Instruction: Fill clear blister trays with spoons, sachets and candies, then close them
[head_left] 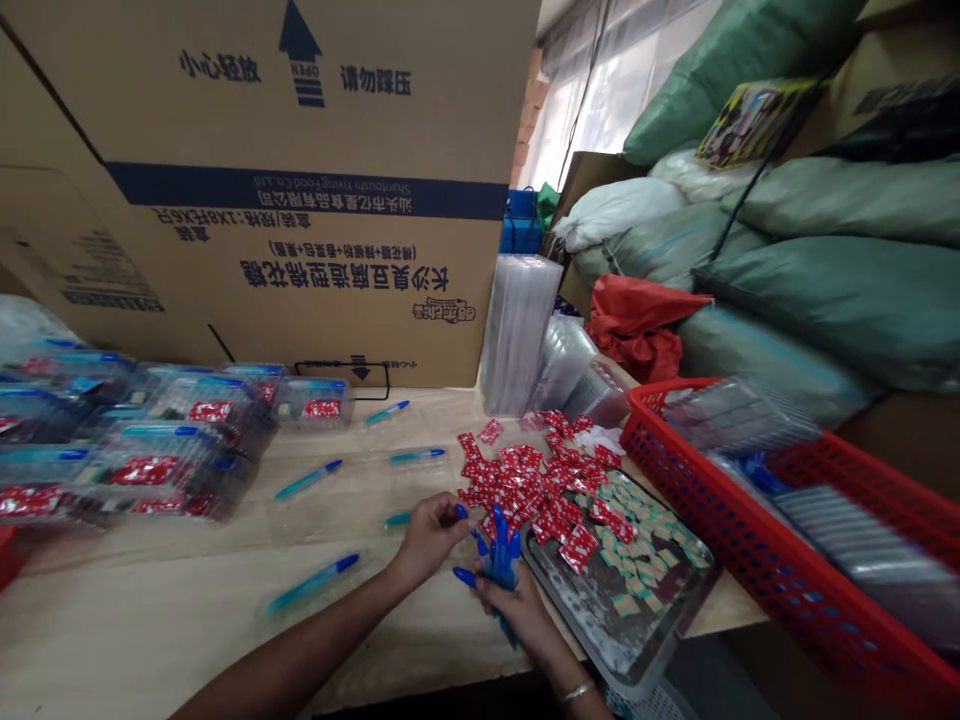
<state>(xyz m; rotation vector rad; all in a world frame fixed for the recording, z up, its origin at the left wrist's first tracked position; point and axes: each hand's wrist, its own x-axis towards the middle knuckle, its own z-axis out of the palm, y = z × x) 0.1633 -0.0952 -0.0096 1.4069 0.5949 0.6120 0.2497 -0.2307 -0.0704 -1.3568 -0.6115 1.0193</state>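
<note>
Pale wooden tabletop, crowded, backed by a big printed cardboard box. Clasped a bunch of blue pens in the right hand, fingers wrapped shut round the barrels, caps pointing up, at the near edge of the table. Pinched a single pen in the left hand, fingers curled closed on it with only the blue tip showing, just beside the bunch. Found a metal tray touching the right side of the hands, strewn with small green sachets. Saw a heap of red sachets just beyond the hands, spilling onto the tray's far corner. Noted loose pens lying apart on the table to the left, some apparently in clear sleeves. Saw filled clear cases stacked farther left, each with a pen and red sachets inside. Noted upright stacks of empty clear cases against the box. Saw a red basket on the far right holding more clear plastic, with green sacks piled behind it.
</note>
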